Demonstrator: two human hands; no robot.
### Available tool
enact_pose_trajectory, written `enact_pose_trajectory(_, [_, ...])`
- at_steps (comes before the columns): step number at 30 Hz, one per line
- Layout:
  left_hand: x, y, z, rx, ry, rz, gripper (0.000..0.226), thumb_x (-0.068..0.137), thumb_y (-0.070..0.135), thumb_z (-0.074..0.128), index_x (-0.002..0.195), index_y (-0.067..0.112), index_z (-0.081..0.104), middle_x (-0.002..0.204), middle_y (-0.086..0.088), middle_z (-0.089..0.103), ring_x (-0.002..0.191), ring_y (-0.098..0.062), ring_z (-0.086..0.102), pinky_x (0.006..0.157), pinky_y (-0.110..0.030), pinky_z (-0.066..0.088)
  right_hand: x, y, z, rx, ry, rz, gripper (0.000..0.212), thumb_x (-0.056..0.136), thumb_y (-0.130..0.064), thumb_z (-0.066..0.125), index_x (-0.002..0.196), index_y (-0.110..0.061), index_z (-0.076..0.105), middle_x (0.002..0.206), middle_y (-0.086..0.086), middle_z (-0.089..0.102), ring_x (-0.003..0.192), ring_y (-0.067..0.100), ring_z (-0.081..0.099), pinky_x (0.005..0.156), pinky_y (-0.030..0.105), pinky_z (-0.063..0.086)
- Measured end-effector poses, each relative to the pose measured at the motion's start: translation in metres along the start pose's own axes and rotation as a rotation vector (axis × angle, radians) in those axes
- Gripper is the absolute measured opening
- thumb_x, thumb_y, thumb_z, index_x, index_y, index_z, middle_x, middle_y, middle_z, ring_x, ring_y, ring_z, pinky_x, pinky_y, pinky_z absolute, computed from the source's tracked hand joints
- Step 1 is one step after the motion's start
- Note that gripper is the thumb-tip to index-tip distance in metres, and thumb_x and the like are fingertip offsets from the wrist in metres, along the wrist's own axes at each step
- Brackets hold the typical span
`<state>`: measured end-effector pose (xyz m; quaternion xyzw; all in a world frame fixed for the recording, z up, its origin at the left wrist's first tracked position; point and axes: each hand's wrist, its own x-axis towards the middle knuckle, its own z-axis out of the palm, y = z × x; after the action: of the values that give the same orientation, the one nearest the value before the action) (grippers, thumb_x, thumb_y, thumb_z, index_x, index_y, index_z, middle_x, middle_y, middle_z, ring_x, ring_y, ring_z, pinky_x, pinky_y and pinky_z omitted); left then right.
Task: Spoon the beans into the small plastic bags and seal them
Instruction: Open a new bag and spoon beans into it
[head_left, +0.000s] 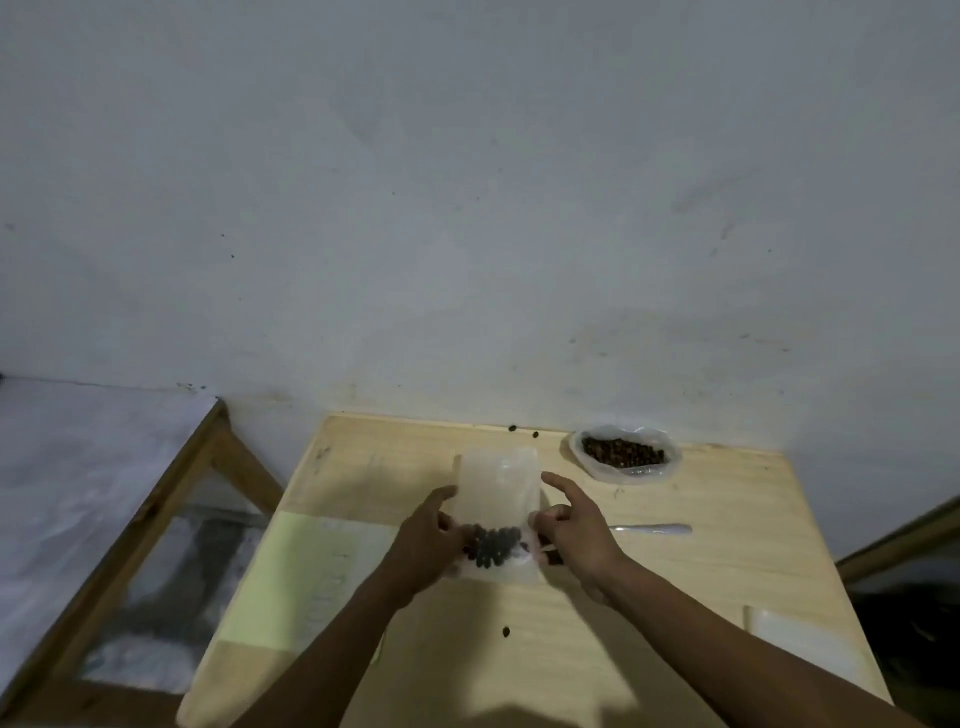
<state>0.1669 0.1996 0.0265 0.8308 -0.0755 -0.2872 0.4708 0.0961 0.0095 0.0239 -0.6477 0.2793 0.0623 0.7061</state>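
The small plastic bag (497, 512) stands upright above the middle of the table (727, 545), held between both hands, with a cluster of dark beans (493, 545) settled at its bottom. The left hand (426, 545) holds the bag's lower left edge; the right hand (571, 525) pinches the lower right edge with thumb and curled fingers, its index finger extended. The step in hand appears to be preparation for sealing. To do it well, the beans should stay settled low, both grips should travel up to the open top, and the closure strip should be pressed flat from one side to the other. The supply bag of beans (623, 453) sits near the far right edge, the spoon (652, 529) lies beside the right hand, and one stray bean (506, 632) lies on the table.
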Motion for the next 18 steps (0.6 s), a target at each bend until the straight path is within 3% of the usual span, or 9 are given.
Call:
enact_pose_trajectory(5, [-0.024, -0.044, 0.004, 0.168, -0.066, -0.12, 0.07, 0.091, 0.028, 0.067, 0.15, 0.017, 0.03, 0.083, -0.001, 0.06, 0.071, -0.01, 0.058, 0.056, -0.016, 0.045, -0.007, 0.047, 0.019, -0.054, -0.13, 0.171, 0.064, 0.09, 0.008, 0.059, 0.145, -0.014, 0.034, 0.081, 0.015, 0.056, 0.06, 0.021, 0.057, 0.051, 0.029, 0.053])
enact_pose_trajectory(7, [-0.033, -0.055, 0.006, 0.227, -0.067, -0.129, 0.066, 0.092, 0.026, 0.064, 0.148, 0.016, 0.032, 0.079, 0.002, 0.056, 0.067, -0.007, 0.052, 0.054, -0.014, 0.039, -0.008, 0.062, 0.021, -0.108, -0.172, 0.218, 0.072, 0.088, 0.009, 0.06, 0.149, -0.015, 0.03, 0.091, 0.018, 0.055, 0.065, 0.023, 0.062, 0.06, 0.036, 0.059])
enact_pose_trajectory(10, [-0.041, -0.064, 0.01, 0.279, -0.075, -0.137, 0.059, 0.093, 0.022, 0.061, 0.146, 0.016, 0.035, 0.089, -0.006, 0.061, 0.072, -0.013, 0.053, 0.055, -0.014, 0.039, -0.013, 0.075, 0.024, -0.202, -0.227, 0.25, 0.079, 0.087, 0.007, 0.061, 0.152, -0.018, 0.024, 0.092, 0.015, 0.058, 0.071, 0.025, 0.063, 0.075, 0.042, 0.059])
enact_pose_trajectory(14, [-0.045, -0.074, 0.014, 0.352, -0.033, -0.144, 0.058, 0.091, 0.018, 0.061, 0.144, 0.015, 0.038, 0.093, -0.005, 0.058, 0.08, -0.018, 0.056, 0.064, -0.018, 0.045, -0.017, 0.08, 0.026, -0.296, -0.279, 0.262, 0.082, 0.089, 0.001, 0.059, 0.155, -0.024, 0.018, 0.093, 0.013, 0.064, 0.069, 0.023, 0.06, 0.065, 0.036, 0.05])
enact_pose_trajectory(16, [-0.045, -0.081, 0.015, 0.406, -0.01, -0.172, 0.065, 0.089, 0.026, 0.061, 0.148, 0.019, 0.033, 0.107, -0.012, 0.058, 0.089, -0.025, 0.06, 0.078, -0.03, 0.053, -0.019, 0.079, 0.026, -0.324, -0.271, 0.248, 0.08, 0.089, -0.002, 0.06, 0.154, -0.023, 0.019, 0.09, 0.011, 0.064, 0.067, 0.022, 0.059, 0.062, 0.034, 0.047])
enact_pose_trajectory(18, [-0.043, -0.082, 0.018, 0.527, -0.004, -0.227, 0.066, 0.09, 0.037, 0.058, 0.148, 0.023, 0.029, 0.123, -0.015, 0.047, 0.108, -0.034, 0.055, 0.09, -0.039, 0.049, -0.02, 0.078, 0.024, -0.323, -0.255, 0.249, 0.072, 0.092, -0.007, 0.058, 0.153, -0.021, 0.022, 0.083, 0.008, 0.062, 0.061, 0.022, 0.056, 0.057, 0.033, 0.045])
